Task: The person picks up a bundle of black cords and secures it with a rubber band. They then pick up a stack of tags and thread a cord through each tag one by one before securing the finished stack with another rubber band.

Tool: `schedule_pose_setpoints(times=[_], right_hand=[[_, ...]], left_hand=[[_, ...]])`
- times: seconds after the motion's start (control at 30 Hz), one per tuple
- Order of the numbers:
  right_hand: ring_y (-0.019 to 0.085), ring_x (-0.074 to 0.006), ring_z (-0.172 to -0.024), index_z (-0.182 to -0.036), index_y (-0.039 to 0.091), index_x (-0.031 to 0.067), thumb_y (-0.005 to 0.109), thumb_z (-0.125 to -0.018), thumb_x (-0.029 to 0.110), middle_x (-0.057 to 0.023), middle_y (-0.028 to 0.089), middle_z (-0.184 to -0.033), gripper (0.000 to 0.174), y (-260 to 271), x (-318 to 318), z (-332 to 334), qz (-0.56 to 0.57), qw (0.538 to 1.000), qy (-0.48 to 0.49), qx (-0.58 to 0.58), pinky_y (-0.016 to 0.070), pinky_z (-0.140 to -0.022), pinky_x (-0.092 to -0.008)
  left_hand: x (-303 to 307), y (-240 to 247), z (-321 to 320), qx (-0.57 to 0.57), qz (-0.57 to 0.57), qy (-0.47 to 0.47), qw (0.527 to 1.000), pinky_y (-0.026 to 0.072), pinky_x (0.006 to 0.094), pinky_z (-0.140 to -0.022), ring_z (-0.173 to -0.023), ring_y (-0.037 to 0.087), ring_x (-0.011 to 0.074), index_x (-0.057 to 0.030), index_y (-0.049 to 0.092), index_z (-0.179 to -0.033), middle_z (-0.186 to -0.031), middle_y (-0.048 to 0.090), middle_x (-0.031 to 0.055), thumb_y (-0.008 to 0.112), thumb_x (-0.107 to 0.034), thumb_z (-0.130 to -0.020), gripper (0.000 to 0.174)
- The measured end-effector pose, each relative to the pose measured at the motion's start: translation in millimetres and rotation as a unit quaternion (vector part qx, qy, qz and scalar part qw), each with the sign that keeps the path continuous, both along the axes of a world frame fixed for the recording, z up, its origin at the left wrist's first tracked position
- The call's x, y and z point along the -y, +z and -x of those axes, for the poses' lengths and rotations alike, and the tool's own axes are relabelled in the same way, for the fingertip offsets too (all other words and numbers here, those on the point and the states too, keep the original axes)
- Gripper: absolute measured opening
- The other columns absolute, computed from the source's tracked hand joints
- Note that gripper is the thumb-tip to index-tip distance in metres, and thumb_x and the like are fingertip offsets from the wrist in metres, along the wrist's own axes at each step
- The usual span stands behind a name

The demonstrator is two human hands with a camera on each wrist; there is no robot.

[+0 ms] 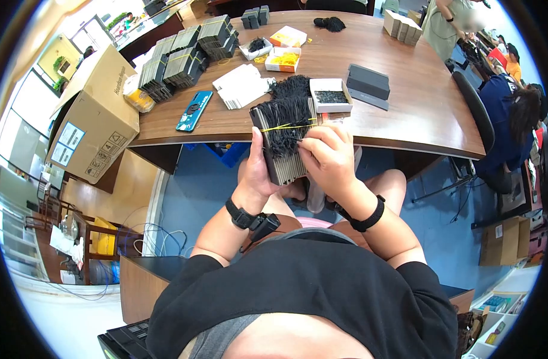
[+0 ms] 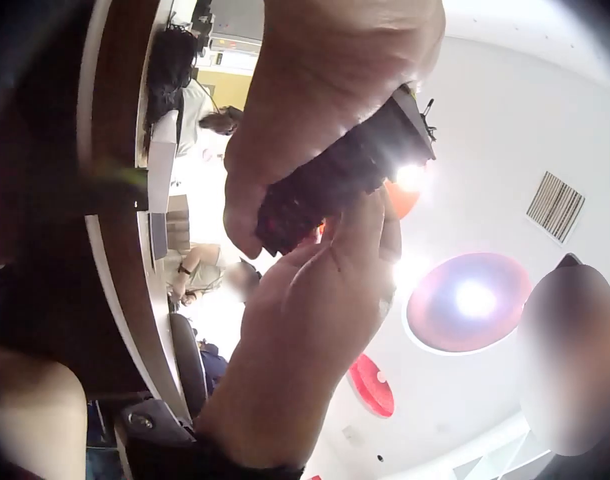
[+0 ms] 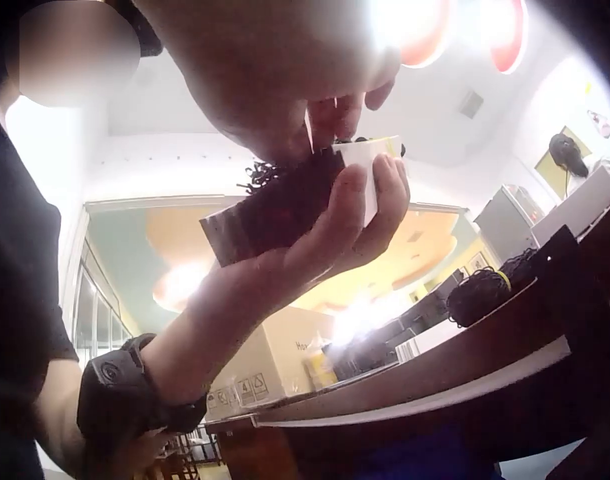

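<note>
My left hand [image 1: 255,172] grips a thick bundle of grey cards [image 1: 289,170] from its left side, thumb up along the edge. Loops of black string [image 1: 278,113] spread over the bundle's face and past its far end. Across its middle runs a yellow rubber band [image 1: 277,127]. From the right, my right hand [image 1: 329,154] pinches at the black string just below the band, thumb and forefinger together. The right wrist view shows the left fingers [image 3: 350,205] wrapped around the bundle [image 3: 270,215], held up off the table.
Beyond the bundle, the wooden table [image 1: 417,107] bears a white box of small black pieces [image 1: 347,107], a box of yellow rubber bands [image 1: 284,59] and white cards [image 1: 243,87]. A blue phone [image 1: 194,111], banded stacks [image 1: 184,64] and a large carton [image 1: 100,113] stand left.
</note>
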State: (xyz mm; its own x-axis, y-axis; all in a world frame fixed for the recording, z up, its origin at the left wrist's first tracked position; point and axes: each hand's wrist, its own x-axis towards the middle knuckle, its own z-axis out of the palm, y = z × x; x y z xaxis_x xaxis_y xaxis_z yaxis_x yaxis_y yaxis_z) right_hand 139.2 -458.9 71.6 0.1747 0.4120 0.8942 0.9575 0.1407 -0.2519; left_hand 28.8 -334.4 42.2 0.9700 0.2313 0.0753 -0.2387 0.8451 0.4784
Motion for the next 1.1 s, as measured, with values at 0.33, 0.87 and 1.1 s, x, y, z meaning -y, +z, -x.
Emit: schedule_pose_setpoints(times=[0.33,0.87,1.1], right_hand=[[0.061,-0.0253,-0.081,-0.093,0.067,0.0081,0.074,-0.069,0.004,-0.0051,0.065,-0.088,0.026,17.8,5.0,-5.1,-0.038,0.998,-0.046,-0.018,0.0457,-0.078,-0.0391],[0.059,-0.0209,-0.076,-0.087,0.066,0.0075,0.070,-0.070,0.013,-0.0045,0.063,-0.087,0.018,37.9,19.0,-23.1,0.012,0.987,-0.050,0.153,0.0432,-0.072,-0.0352],[0.061,-0.0221,-0.072,-0.085,0.064,0.0073,0.072,-0.067,0.007,-0.0047,0.062,-0.087,0.020,53.3,20.7,-36.0,0.028,0.986,0.068,0.150,0.0475,-0.065,-0.0344]], left_hand=[[4.4,5.8,1.8,0.027,0.002,-0.001,1.000,0.0400,0.0673,-0.099,-0.128,0.047,0.0408,-0.0130,0.035,-0.147,-0.144,0.044,0.0172,0.033,-0.079,-0.085,0.090],[15.7,20.3,11.5,0.015,-0.061,0.034,0.997,0.0498,0.0513,-0.097,-0.122,0.054,0.0345,-0.0073,0.034,-0.145,-0.140,0.047,0.0175,0.037,-0.075,-0.087,0.089],[14.5,22.1,10.3,0.058,-0.018,-0.013,0.998,0.0474,0.0509,-0.101,-0.124,0.052,0.0338,-0.0067,0.035,-0.145,-0.140,0.048,0.0177,0.038,-0.074,-0.088,0.088]])
